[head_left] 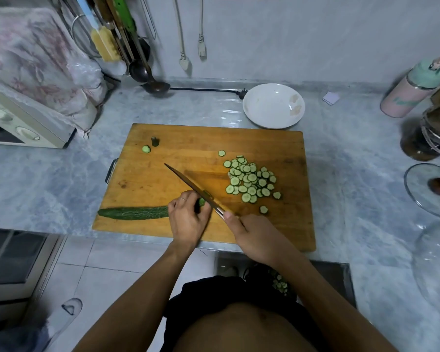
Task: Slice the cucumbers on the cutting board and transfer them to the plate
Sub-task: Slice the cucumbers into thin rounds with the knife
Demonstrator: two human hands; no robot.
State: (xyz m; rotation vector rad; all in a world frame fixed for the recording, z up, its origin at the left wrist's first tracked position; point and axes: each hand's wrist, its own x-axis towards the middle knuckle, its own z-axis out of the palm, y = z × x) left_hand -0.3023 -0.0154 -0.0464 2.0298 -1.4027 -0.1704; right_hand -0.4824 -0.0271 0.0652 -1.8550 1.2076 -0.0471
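A grey marbled desk point(353, 153) fills the middle band of the frame, with a wooden cutting board point(178, 148) lying at its centre, its near edge reaching the desk's front edge. At the left edge of the frame a small oven point(23, 123) sits under a flowered cloth point(36, 62). A white plate point(273, 105) rests just beyond the board's upper right corner, with no slices on it. A pink and green flask point(414, 90) stands at the upper right.

A whole dark cucumber point(135, 213) lies along the board's lower left, its right end under the left hand point(187, 219), whose fingers curl down over it and hold it in place. The right hand point(257, 237) grips the handle of a knife point(188, 184); the blade slants up and left across the board, its edge beside the left fingers at the cucumber's cut end. A heap of cucumber slices point(250, 179) sits right of centre on the board, with a few strays near it. A single slice point(145, 149) and a dark stem end point(155, 141) lie in the board's upper left.
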